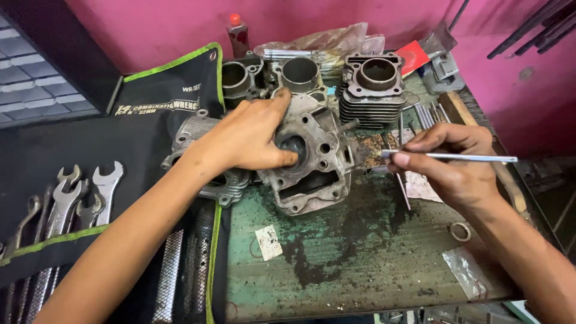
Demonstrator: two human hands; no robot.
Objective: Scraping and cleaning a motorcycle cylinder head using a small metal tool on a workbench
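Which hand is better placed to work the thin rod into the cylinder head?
Probably the right hand: it already pinches the thin metal rod, tip pointing toward the cylinder head. The left hand rests on that head, steadying it.

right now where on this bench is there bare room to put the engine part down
The widest bare patch is the worn green bench top in front of the cylinder head, between the wrench roll and the plastic scrap. The back is crowded with cylinders. The left hand and right hand fill the middle.
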